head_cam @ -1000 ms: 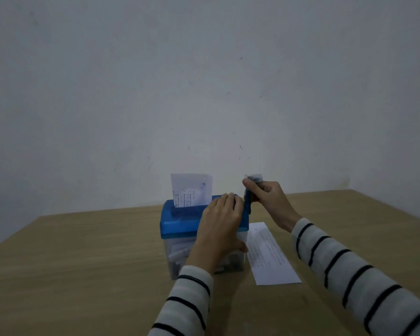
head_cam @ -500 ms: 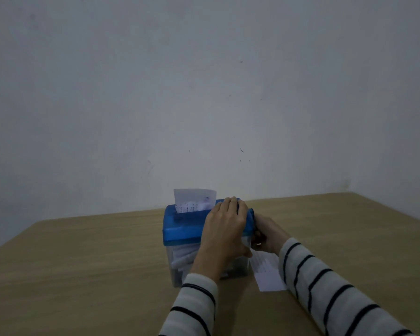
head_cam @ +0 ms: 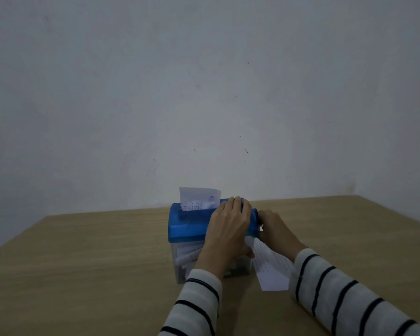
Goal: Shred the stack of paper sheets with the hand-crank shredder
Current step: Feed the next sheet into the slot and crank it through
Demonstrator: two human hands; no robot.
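A hand-crank shredder (head_cam: 189, 224) with a blue lid and a clear bin stands on the wooden table (head_cam: 83, 263). A short piece of printed paper sheet (head_cam: 199, 198) sticks up from its slot. White shreds (head_cam: 187, 255) fill the bin. My left hand (head_cam: 228, 226) lies over the right part of the lid, fingers curved down on it. My right hand (head_cam: 274, 229) is at the shredder's right side, low down, gripping the crank handle, which is mostly hidden. More white paper sheets (head_cam: 272, 272) lie flat on the table right of the bin.
A bare grey wall (head_cam: 204, 93) rises behind the table's far edge. The table's right edge runs diagonally at the right. My striped sleeves (head_cam: 344, 297) reach in from the bottom.
My right hand has swung the crank from the top down to a low position beside the shredder. The sheet in the slot has sunk lower. My left hand has stayed on the lid.
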